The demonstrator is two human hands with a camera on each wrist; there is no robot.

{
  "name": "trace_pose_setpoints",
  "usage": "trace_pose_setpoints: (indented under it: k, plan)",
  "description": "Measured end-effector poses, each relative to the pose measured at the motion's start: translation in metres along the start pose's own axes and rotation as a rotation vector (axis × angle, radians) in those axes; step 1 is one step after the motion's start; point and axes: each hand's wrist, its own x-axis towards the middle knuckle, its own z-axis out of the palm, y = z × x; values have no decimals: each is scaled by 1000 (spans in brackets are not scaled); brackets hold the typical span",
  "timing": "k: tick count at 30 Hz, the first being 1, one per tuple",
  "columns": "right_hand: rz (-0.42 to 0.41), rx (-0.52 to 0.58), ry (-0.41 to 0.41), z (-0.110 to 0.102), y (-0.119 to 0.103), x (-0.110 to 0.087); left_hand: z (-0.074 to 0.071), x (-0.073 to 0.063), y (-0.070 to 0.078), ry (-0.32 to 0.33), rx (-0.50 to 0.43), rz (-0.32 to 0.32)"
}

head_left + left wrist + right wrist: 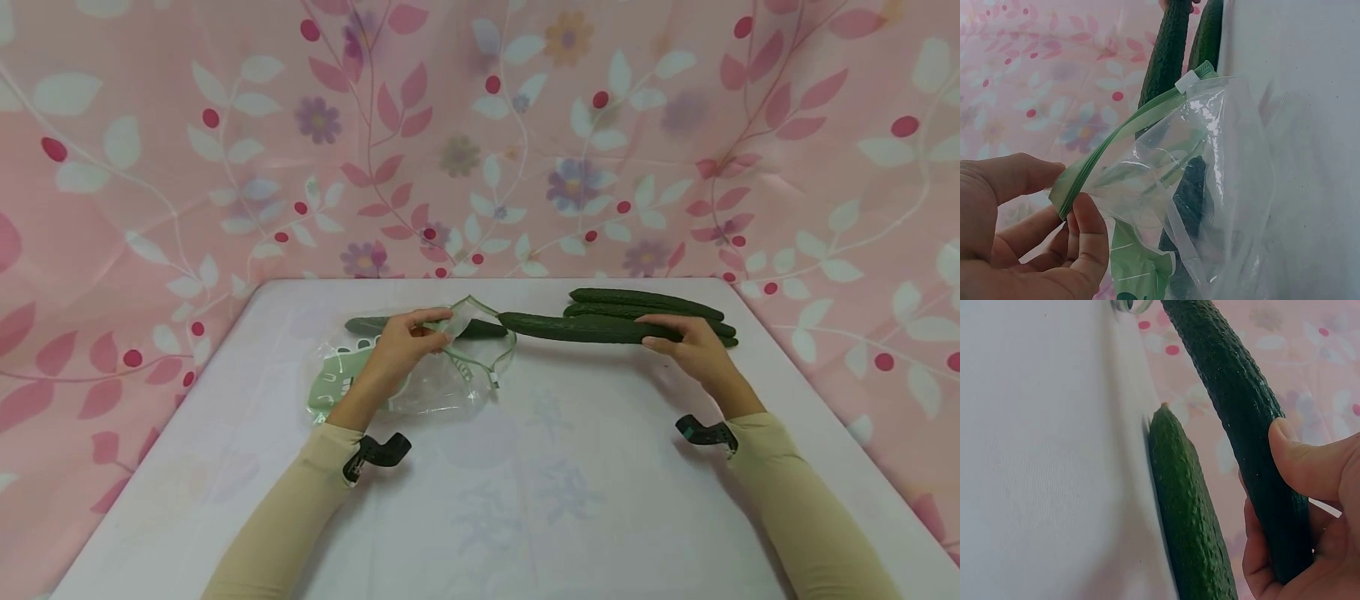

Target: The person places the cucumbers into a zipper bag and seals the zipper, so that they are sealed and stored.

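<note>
Two hands show in the head view: the left hand (408, 337) pinches the rim of a clear bag (442, 392); the right hand (693, 342) grips the held cucumber (577, 327) by its right end. Roughly parallel to the far edge of the tabletop (562, 517), its tip points left at the bag's mouth; contact is unclear. Spare cucumbers (645, 297), partly overlapped, lie toward the far right corner.

Left wrist: thumb and fingers nip the green zip strip (1107, 137); plastic blurs the bagged cucumber (1190, 197).

Right wrist: thumb in front, fingers mostly hidden behind the held cucumber, whose tip is cut off.
</note>
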Motion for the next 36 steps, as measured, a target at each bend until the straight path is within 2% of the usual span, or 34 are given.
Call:
trace_pose_setpoints:
  k: [7,17,26,36]
  plan:
    - [-9,-15,-11,9,-8,5,0,0,0,-3,23,-7]
    - [-17,23,-33,21,-15,14,0,0,-1,-3,26,-1]
    - [0,20,-51,27,-19,16,0,1,-1,-10,20,4]
    - [-22,23,-62,39,-25,23,0,-1,-1,-8,8,5]
